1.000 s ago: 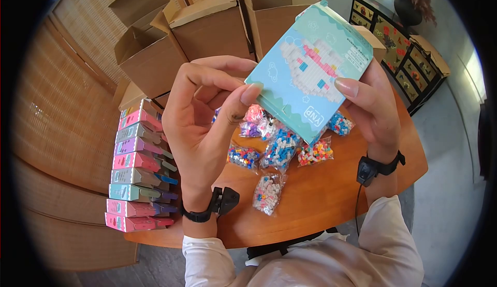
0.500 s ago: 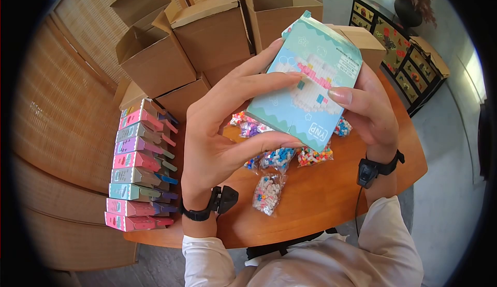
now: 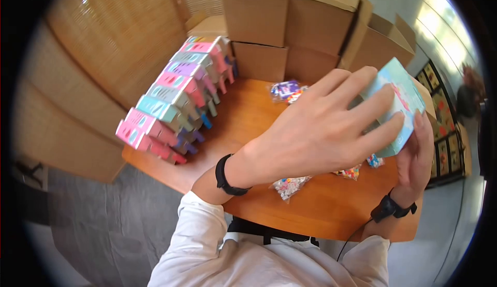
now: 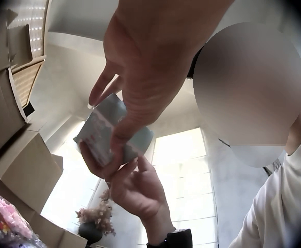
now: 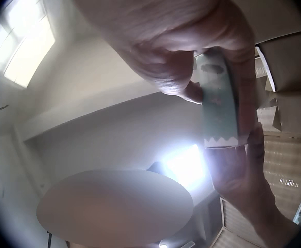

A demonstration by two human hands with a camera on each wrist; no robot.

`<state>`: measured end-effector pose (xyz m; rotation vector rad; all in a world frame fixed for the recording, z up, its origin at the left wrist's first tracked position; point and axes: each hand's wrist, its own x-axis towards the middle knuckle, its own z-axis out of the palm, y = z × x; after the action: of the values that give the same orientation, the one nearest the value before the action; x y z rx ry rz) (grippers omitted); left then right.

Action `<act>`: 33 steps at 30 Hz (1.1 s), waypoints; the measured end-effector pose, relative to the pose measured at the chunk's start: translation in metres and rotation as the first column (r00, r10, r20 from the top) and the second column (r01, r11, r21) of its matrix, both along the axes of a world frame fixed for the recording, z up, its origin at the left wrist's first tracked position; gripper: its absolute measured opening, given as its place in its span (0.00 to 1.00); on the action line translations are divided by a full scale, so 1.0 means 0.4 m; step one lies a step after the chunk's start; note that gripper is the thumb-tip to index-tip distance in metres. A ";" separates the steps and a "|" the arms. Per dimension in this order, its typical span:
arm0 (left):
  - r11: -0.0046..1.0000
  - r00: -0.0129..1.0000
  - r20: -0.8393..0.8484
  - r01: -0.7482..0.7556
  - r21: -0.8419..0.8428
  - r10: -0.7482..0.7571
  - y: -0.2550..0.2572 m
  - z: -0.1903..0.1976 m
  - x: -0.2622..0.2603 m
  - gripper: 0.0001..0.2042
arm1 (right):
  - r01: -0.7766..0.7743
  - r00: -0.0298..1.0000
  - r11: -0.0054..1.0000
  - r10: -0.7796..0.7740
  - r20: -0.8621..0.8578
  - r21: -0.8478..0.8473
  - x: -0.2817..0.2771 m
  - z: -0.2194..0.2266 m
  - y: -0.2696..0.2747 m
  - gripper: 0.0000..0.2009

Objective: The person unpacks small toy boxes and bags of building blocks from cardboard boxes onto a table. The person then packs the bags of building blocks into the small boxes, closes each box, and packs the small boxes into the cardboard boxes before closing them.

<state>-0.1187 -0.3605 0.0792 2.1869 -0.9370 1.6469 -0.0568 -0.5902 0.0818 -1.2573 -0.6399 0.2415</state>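
A light-blue building-block box point(image 3: 412, 98) is held up at the right in the head view, above the table point(image 3: 248, 204). My right hand point(image 3: 417, 152) grips its right side, with the thumb on the printed face. From the left, my left hand point(image 3: 326, 126) reaches across and hides much of the box. The left wrist view shows the left thumb and fingers on the same box point(image 4: 96, 132). In the right wrist view, the box's narrow green side point(image 5: 220, 111) is between both hands. Below the hands lie clear bags of small bricks, including a whitish one point(image 3: 291, 186).
Pink, grey, purple and teal boxes with raised flaps point(image 3: 178, 87) stand in a row on the table's left. Open brown cartons point(image 3: 256, 20) are stacked along the back. Another brick bag point(image 3: 286, 91) lies near them. A dark patterned cabinet point(image 3: 440, 116) is at the right.
The head view has turned left. The box has moved right in view and is tilted edge-on. My left hand has swung across it, back of the hand up; the right hand keeps its grip.
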 end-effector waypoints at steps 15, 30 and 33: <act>0.738 0.849 -0.491 -0.202 -0.644 -0.195 0.254 0.078 -0.316 0.25 | -0.031 0.967 0.991 0.063 0.246 -0.129 -0.069 0.014 0.032 0.34; 0.692 0.711 -0.678 -0.393 -0.605 -0.189 0.281 -0.249 -0.214 0.34 | 0.113 0.768 0.770 0.333 0.547 -0.627 0.094 -0.090 0.467 0.24; 0.736 0.665 -0.734 -0.428 -0.525 -0.137 0.280 -0.264 -0.221 0.33 | 0.264 0.673 0.747 0.311 0.671 -0.610 0.201 -0.200 0.592 0.23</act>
<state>-0.2071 -0.2483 -0.0263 2.0811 0.1073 0.7411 0.0234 -0.3533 0.0018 -2.0971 -1.3757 -0.0658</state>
